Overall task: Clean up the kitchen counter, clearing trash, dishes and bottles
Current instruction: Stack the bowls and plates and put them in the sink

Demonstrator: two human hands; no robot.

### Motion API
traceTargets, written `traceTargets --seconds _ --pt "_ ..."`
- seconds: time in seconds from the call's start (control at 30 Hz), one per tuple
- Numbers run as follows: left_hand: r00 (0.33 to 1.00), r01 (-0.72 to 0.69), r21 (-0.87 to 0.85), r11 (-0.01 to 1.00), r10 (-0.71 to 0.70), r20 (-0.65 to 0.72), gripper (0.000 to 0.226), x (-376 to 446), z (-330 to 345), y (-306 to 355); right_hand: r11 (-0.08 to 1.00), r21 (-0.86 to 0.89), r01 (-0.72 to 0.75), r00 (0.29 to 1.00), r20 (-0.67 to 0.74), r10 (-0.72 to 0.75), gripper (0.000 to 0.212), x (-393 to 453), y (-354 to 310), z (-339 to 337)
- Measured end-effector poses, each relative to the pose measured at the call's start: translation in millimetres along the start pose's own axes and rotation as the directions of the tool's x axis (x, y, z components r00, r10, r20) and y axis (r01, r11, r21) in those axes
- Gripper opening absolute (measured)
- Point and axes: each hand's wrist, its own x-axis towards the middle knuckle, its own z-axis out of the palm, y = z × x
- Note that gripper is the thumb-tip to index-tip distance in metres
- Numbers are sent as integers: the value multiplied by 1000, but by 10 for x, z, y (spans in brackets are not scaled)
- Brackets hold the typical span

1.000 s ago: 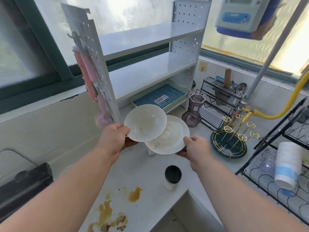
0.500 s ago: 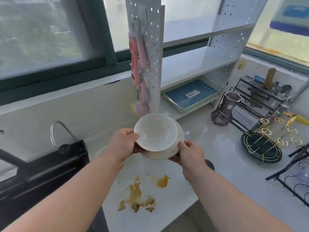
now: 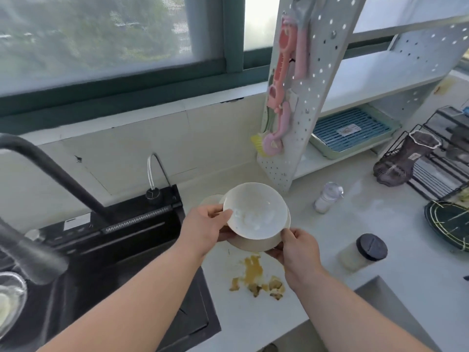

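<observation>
Two dirty white plates are stacked in my hands above the counter. My left hand (image 3: 205,226) grips the left rim of the upper plate (image 3: 256,212), thumb on top. My right hand (image 3: 299,250) holds the lower plate (image 3: 253,243) from beneath at its right edge. Another pale dish (image 3: 210,199) shows partly behind my left hand on the counter. A brown spill (image 3: 256,278) stains the white counter (image 3: 380,224) just below the plates. A black-lidded jar (image 3: 363,251) and a small clear bottle (image 3: 326,200) stand to the right.
A black sink (image 3: 114,262) with a black faucet (image 3: 50,171) lies at the left. A white perforated shelf rack (image 3: 299,110) stands behind, pink utensils hanging on its side. A dark vase (image 3: 403,161), black wire racks and a round dark stand (image 3: 449,224) crowd the right.
The upper plate has slid fully over the lower one, forming a stack. My view and hands have swung left, bringing the sink and faucet into sight.
</observation>
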Motion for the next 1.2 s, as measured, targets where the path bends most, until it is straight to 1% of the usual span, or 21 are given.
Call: traceTargets --seconds 0.07,0.1,0.17,0.2,0.23,0.3,0.37,0.4,0.5,0.57,0.7,0.8,0.87,1.0,1.13,1.2 --pt "996 -1 28 1000 4 -84 17 14 -92 -70 1000 -5 -13 1000 -11 13 18 -19 58 24" --pt "985 -14 87 996 29 -171 17 33 -142 -105 1000 -5 -15 1000 -17 14 18 -21 76 17" --pt "931 -23 195 981 93 -354 17 125 -269 -207 1000 0 -21 999 -36 21 19 -12 96 -20" --pt "907 -3 211 978 91 -411 20 191 -344 -276 1000 1 -27 998 -50 27 19 -3 98 -50" --pt "897 36 212 977 62 -438 24 267 -408 -343 1000 0 -30 998 -62 30 19 18 107 -89" --pt "907 135 184 974 -47 -418 39 400 -461 -440 999 -3 -33 996 -78 33 19 63 128 -170" --pt "916 214 153 965 -144 -374 47 518 -400 -516 999 -9 -37 996 -79 36 18 100 130 -243" --pt "915 236 143 961 -170 -366 45 561 -345 -533 999 -16 -38 996 -79 37 18 111 125 -277" --pt "904 270 127 955 -206 -374 27 673 -179 -602 999 -33 -39 997 -75 36 17 138 104 -399" --pt "896 275 122 954 -208 -393 17 713 -133 -618 998 -40 -39 997 -75 36 17 162 94 -470" --pt "877 277 159 948 -182 -444 18 717 -193 -558 998 -57 -39 997 -63 36 16 210 88 -606" --pt "867 225 138 965 -134 -479 15 620 -362 -422 997 -66 -35 999 -42 32 15 218 83 -674" --pt "871 181 110 977 -108 -479 14 494 -456 -265 996 -76 -38 999 -22 37 14 227 95 -685" --pt "923 144 128 981 -86 -376 23 181 -401 115 991 -129 -36 998 49 43 14 272 143 -619" --pt "969 116 233 965 -58 -242 12 -155 -72 380 981 -192 -25 988 145 54 15 273 132 -477" --pt "975 111 262 959 -54 -215 14 -240 33 363 978 -208 -11 981 188 51 15 255 120 -402"
